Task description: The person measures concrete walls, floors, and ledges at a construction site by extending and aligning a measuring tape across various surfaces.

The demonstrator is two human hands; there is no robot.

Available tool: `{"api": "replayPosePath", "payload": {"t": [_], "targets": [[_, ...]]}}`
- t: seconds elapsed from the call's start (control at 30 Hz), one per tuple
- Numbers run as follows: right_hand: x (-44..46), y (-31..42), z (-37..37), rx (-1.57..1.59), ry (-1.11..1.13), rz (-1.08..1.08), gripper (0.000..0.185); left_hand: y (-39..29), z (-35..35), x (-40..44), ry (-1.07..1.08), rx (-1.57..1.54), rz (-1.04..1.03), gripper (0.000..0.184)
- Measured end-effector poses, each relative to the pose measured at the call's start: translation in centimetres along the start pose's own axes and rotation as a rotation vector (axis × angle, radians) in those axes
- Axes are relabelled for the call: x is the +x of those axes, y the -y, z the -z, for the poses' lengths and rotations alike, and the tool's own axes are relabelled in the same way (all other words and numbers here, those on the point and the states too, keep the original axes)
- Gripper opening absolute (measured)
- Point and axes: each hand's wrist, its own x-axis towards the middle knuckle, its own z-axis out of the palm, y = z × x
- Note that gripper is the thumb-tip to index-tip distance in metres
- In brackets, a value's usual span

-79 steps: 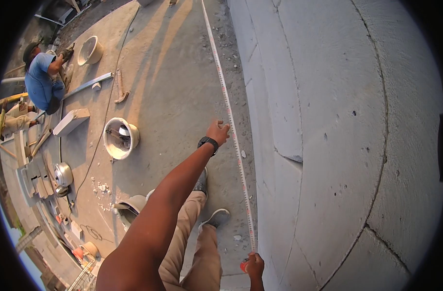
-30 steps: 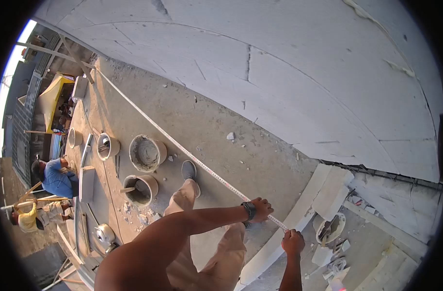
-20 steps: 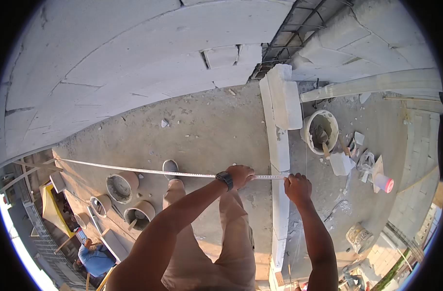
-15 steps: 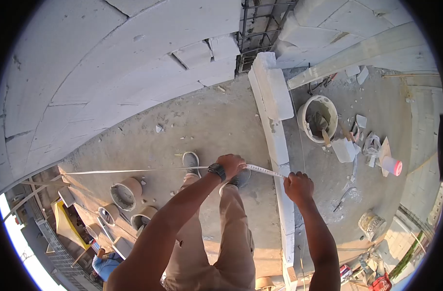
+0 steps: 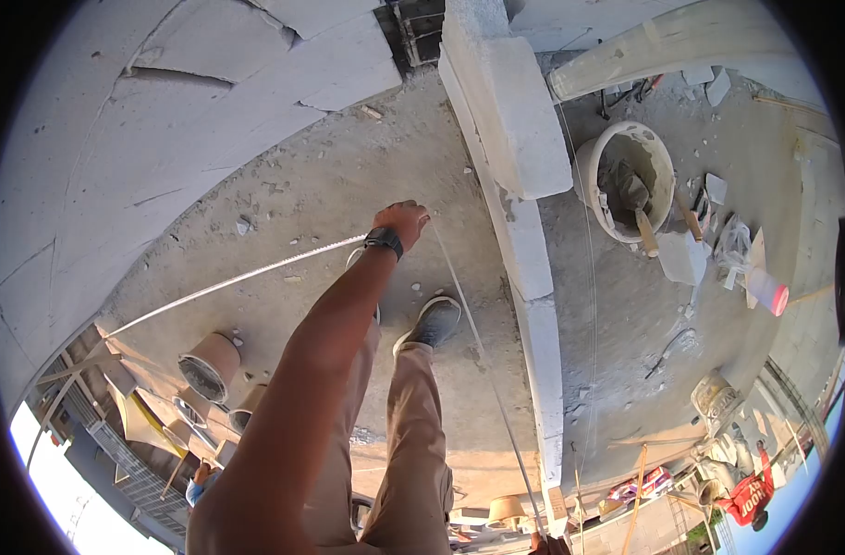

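Since the earlier frame, the right hand [image 5: 549,546] has dropped from the low block wall [image 5: 536,342] to the bottom edge of the view, and the tape measure [image 5: 247,275] now bends sharply at the left hand [image 5: 402,223]. The left hand is closed on the tape, above the floor [image 5: 349,166] and left of the low wall. One stretch runs down to the far left; the other slants past the shoe [image 5: 432,324] to the right hand, which seems closed around its end, though mostly cut off. Beyond the low wall, a trowel [image 5: 635,196] leans inside a bucket [image 5: 585,178].
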Motion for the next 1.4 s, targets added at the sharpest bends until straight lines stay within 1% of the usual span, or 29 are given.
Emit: {"api": "replayPosePath", "payload": {"t": [0.03, 0.1, 0.17, 0.23, 0.27, 0.3, 0.33, 0.37, 0.43, 0.47, 0.53, 0.57, 0.63, 0.67, 0.73, 0.8, 0.87, 0.9, 0.97, 1.07, 1.2, 1.27, 1.33, 1.4], "targets": [[0.4, 0.5, -2.1, 0.426, 0.068, -0.334, 0.021, 0.7, -1.1, 1.0, 0.016, -0.005, -0.002, 0.02], [5.6, 7.5, -3.1, -0.043, -0.004, 0.022, 0.023, 2.0, -3.0, 3.5, -0.04, -0.022, 0.042, 0.021], [9.2, 10.3, -6.2, 0.53, 0.104, -0.403, 0.023, 3.1, -4.2, 5.7, -0.014, -0.021, 0.055, 0.021], [12.9, 14.6, -7.5, 0.091, 0.092, -0.175, 0.023, 4.3, -5.6, 7.4, -0.017, -0.015, 0.039, 0.018], [14.2, 16.1, -8.5, 0.1, -0.005, -0.097, 0.023, 4.7, -6.4, 8.0, -0.075, -0.026, 0.038, 0.016], [15.5, 17.7, -9.3, 0.107, -0.101, -0.019, 0.024, 5.1, -7.0, 8.6, -0.056, -0.029, 0.04, 0.016], [17.3, 20.7, -8.5, 0.257, 0.048, -0.318, 0.023, 5.5, -7.4, 9.2, -0.1, -0.028, 0.041, 0.015], [17.7, 20.8, -9.4, 0.086, 0.027, -0.113, 0.022, 6.0, -7.7, 9.6, -0.148, -0.027, 0.044, 0.014], [20.3, 23.6, -8.8, 0.281, -0.034, -0.193, 0.024, 6.5, -7.9, 10.2, -0.157, -0.015, 0.032, 0.014], [21.2, 24.9, -8.5, 0.279, -0.031, -0.197, 0.024, 6.7, -8.0, 10.5, -0.174, -0.031, 0.033, 0.013], [22.6, 27.2, -8.0, 0.429, 0.061, -0.355, 0.029, 7.1, -7.7, 10.8, -0.189, -0.047, 0.032, 0.013], [23.3, 28.0, -8.3, 0.429, 0.061, -0.36, 0.029, 7.1, -7.5, 10.8, -0.203, -0.041, -0.001, 0.014], [24.7, 29.0, -9.3, 0.449, 0.089, -0.485, 0.031, 7.2, -7.0, 11.1, -0.215, -0.04, -0.034, 0.014], [25.3, 29.2, -10.1, 0.48, 0.02, -0.425, 0.031, 7.3, -6.8, 11.6, -0.22, -0.035, -0.02, 0.013], [26.5, 29.8, -11.4, 0.508, -0.018, -0.4, 0.031, 7.6, -6.7, 12.1, -0.221, -0.029, -0.004, 0.012], [27.6, 30.0, -12.7, 0.541, -0.059, -0.372, 0.031, 7.8, -6.6, 12.5, -0.228, 0.01, -0.054, 0.012], [28.5, 30.4, -13.7, 0.494, -0.098, -0.255, 0.03, 7.9, -6.5, 12.7, -0.223, 0.033, -0.056, 0.011], [28.8, 30.8, -13.7, 0.496, -0.097, -0.258, 0.03, 7.8, -6.5, 12.7, -0.216, 0.051, -0.056, 0.011], [29.6, 31.5, -13.6, 0.556, -0.06, -0.345, 0.029, 7.9, -6.6, 12.9, -0.223, 0.054, -0.043, 0.011], [29.9, 32.3, -14.0, 0.548, -0.039, -0.367, 0.028, 8.0, -6.7, 12.9, -0.222, 0.065, -0.032, 0.01], [29.8, 33.0, -14.7, 0.607, -0.037, -0.369, 0.023, 7.6, -6.3, 12.9, -0.22, 0.083, -0.042, 0.012], [29.7, 32.7, -15.3, 0.595, -0.074, -0.24, 0.023, 7.4, -6.2, 12.7, -0.213, 0.116, -0.041, 0.012], [29.8, 32.4, -15.5, 0.603, -0.067, -0.263, 0.023, 7.4, -6.1, 12.9, -0.208, 0.145, -0.033, 0.012], [29.8, 32.2, -15.6, 0.615, -0.055, -0.293, 0.023, 7.8, -6.2, 13.1, -0.246, 0.169, -0.101, 0.012]]}}
